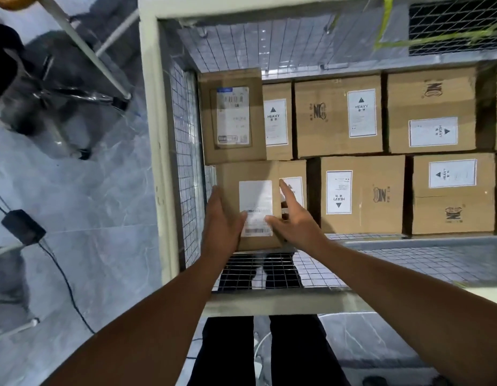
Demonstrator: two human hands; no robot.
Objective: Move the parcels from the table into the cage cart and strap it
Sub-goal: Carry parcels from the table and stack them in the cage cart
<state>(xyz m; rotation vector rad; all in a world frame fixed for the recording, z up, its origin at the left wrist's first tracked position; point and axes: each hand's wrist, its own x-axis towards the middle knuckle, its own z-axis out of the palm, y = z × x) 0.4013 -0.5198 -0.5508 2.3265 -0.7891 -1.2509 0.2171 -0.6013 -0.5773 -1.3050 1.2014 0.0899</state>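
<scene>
**Small parcel at near-left corner of cage, both hands on it**

I see, from the head cam looking straight down, the cream-framed wire-mesh cage cart (163,151). Both bare arms reach in over the near rail.

- Left hand (221,221): flat against the left side of the small brown cardboard parcel with the white shipping label (255,190), fingers held together and extended, thumb lying over the top face near the label.
- Right hand (293,215): fingers spread, index stretched along the parcel's right edge, thumb touching the label's lower right. Palm looks off the box; I can't tell how firm the contact is.
- Parcel sits hard against the cart's left mesh wall, in the near row, on top of a lower box marked HEAVY (294,188).
- Just behind it, touching: another brown cardboard parcel with a barcode label (232,115), also against the left wall.
- Rest of the floor layer: larger brown cartons with white HEAVY stickers (338,115), two rows, packed side by side.
- Yellow-green strap (386,20) hangs at the far mesh wall, blurred.
</scene>
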